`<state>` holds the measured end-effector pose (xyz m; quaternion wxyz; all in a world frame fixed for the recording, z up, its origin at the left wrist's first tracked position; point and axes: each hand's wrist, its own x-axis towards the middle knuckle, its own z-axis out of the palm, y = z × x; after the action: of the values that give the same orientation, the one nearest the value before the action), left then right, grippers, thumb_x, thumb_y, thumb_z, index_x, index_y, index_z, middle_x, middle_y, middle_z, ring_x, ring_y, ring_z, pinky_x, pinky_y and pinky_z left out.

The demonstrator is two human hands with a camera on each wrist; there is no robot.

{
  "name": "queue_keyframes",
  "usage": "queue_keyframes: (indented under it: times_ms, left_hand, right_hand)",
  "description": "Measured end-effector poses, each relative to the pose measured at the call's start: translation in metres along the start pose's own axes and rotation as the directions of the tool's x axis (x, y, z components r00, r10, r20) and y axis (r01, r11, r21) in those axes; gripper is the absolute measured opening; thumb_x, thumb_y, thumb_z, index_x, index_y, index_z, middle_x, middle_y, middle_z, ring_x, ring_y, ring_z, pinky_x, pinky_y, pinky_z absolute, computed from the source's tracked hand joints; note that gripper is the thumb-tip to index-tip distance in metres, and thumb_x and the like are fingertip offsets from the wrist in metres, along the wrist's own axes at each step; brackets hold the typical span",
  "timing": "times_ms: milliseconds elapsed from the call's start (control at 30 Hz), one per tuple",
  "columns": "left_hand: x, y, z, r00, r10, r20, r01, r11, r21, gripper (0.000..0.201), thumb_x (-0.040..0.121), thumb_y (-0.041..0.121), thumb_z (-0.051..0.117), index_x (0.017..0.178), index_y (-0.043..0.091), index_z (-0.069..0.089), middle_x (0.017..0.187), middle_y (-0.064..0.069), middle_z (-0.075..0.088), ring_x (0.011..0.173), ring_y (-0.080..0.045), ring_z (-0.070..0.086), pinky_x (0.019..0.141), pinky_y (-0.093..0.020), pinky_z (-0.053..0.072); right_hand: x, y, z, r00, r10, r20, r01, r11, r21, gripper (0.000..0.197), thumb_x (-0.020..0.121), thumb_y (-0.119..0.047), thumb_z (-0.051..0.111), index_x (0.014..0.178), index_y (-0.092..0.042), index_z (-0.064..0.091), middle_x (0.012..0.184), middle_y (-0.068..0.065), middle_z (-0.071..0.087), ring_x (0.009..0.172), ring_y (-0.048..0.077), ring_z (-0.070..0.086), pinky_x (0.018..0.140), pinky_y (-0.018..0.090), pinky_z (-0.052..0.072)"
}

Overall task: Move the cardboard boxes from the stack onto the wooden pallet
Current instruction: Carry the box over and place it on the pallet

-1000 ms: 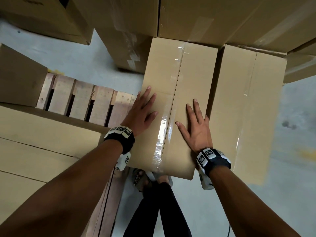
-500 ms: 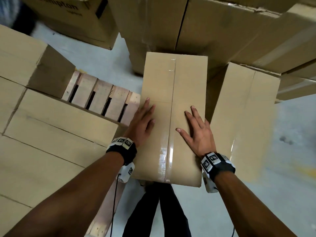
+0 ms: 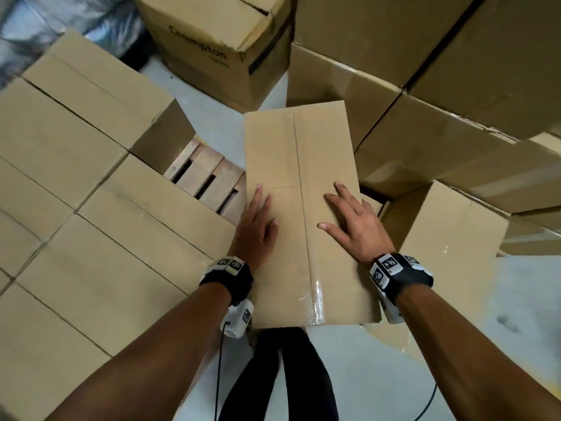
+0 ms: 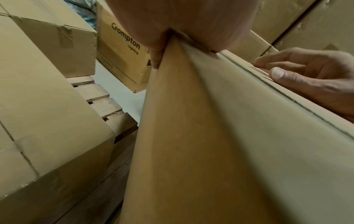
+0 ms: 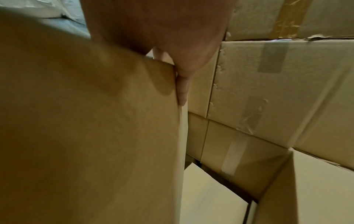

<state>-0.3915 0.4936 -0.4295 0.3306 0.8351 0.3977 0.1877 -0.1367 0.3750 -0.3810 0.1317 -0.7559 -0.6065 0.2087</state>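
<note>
Left hand [image 3: 253, 232] and right hand [image 3: 356, 229] lie flat, fingers straight, on a long brown cardboard box [image 3: 303, 147] beside a slatted wooden pallet [image 3: 200, 174].

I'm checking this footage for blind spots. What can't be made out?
- Head view: the tall brown cardboard box hides its own underside and whatever it stands on.
- Head view: stacked boxes cover most of the wooden pallet.
- Left wrist view: the palm of the left hand blocks most of its fingers.
- Right wrist view: the right hand likewise.
</note>
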Motion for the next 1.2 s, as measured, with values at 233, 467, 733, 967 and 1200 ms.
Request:
queue_keyframes:
  times_ms: [233, 467, 733, 967, 1200]
  left_hand:
    - [0.006, -0.036, -0.001, 0.988, -0.117, -0.104, 0.112, 0.992, -0.05, 0.056, 0.104, 0.017, 0.05, 0.157, 0.005, 0.039, 0.172, -0.012, 0.019, 0.157, -0.031, 0.026, 0.118, -0.053, 0.041]
    - [0.02, -0.06, 0.006, 0.947, -0.292, -0.133, 0.28, 0.955, -0.1, 0.067, 0.102, 0.025, 0.046, 0.164, 0.01, 0.027, 0.175, -0.001, 0.009, 0.161, -0.023, 0.014, 0.124, -0.05, 0.034]
    - [0.042, -0.094, 0.009, 0.858, -0.462, -0.222, 0.429, 0.884, -0.183, 0.072, 0.097, 0.023, 0.054, 0.163, 0.009, 0.03, 0.175, -0.002, 0.01, 0.161, -0.023, 0.013, 0.123, -0.054, 0.032]
    - [0.07, -0.134, 0.016, 0.788, -0.562, -0.252, 0.518, 0.826, -0.222, 0.08, 0.094, 0.021, 0.057, 0.164, 0.006, 0.023, 0.175, -0.005, 0.006, 0.162, -0.023, 0.006, 0.129, -0.051, 0.02]
    - [0.078, -0.185, 0.021, 0.731, -0.632, -0.258, 0.586, 0.774, -0.24, 0.084, 0.098, 0.02, 0.064, 0.167, 0.012, 0.016, 0.175, -0.006, 0.0, 0.161, -0.026, 0.01, 0.123, -0.016, 0.006]
  right_hand:
    - [0.067, -0.005, 0.017, 0.986, -0.131, 0.101, 0.13, 0.991, 0.008, 0.069, 0.101, -0.067, 0.051, 0.156, -0.027, 0.04, 0.175, -0.01, 0.011, 0.144, 0.041, 0.046, 0.121, 0.062, 0.032]
    - [0.137, -0.004, 0.026, 0.944, -0.234, 0.233, 0.241, 0.97, -0.005, 0.071, 0.101, -0.07, 0.047, 0.157, -0.027, 0.039, 0.176, -0.011, 0.008, 0.14, 0.043, 0.049, 0.118, 0.065, 0.034]
    - [0.237, -0.012, 0.052, 0.837, -0.383, 0.39, 0.444, 0.892, -0.078, 0.08, 0.097, -0.079, 0.04, 0.157, -0.028, 0.035, 0.176, -0.011, 0.001, 0.139, 0.052, 0.046, 0.119, 0.067, 0.031]
    - [0.315, -0.016, 0.095, 0.769, -0.421, 0.481, 0.544, 0.826, -0.146, 0.084, 0.095, -0.081, 0.039, 0.159, -0.027, 0.03, 0.176, -0.007, -0.004, 0.133, 0.059, 0.043, 0.114, 0.073, 0.032]
    - [0.362, -0.028, 0.144, 0.735, -0.423, 0.53, 0.584, 0.792, -0.179, 0.087, 0.092, -0.076, 0.048, 0.16, -0.024, 0.031, 0.176, -0.001, 0.0, 0.132, 0.063, 0.038, 0.114, 0.072, 0.028]
